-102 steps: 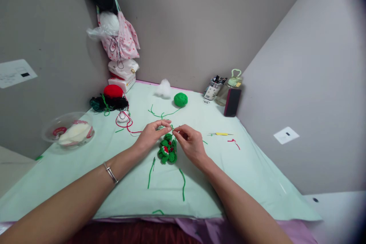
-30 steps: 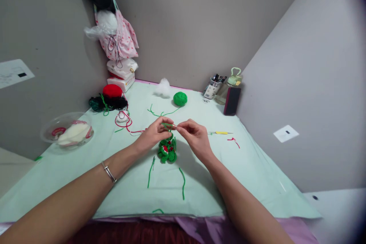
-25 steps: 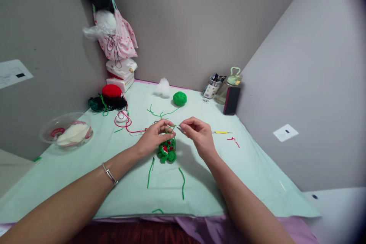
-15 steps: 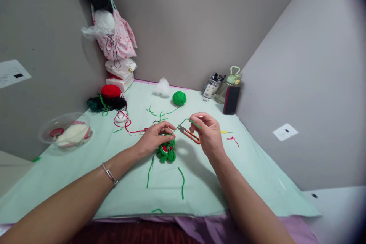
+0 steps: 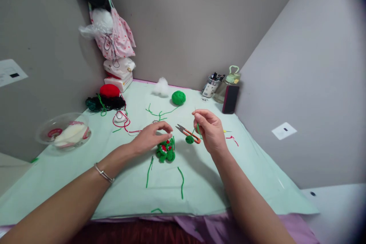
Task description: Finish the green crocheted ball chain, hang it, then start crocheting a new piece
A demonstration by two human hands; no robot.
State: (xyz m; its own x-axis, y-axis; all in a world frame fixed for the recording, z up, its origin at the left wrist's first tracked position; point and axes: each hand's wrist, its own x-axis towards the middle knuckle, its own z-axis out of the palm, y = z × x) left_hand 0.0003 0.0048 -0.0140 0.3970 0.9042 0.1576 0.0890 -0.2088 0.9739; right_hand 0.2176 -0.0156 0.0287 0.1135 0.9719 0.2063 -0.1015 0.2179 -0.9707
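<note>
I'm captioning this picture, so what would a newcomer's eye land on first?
Probably the green-and-red crochet pieces on the pale cloth, by the left hand. Next, the orange-handled scissors lying between it and the right hand. Farther back, a round green yarn ball stands out, with red yarn off to the left.

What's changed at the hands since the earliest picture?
The right hand has moved right, away from the left hand, and holds green yarn with a small crocheted piece at its end. The left hand has let go of it. The scissors have come into view. The green ball, bottle and phone stayed put.
</note>
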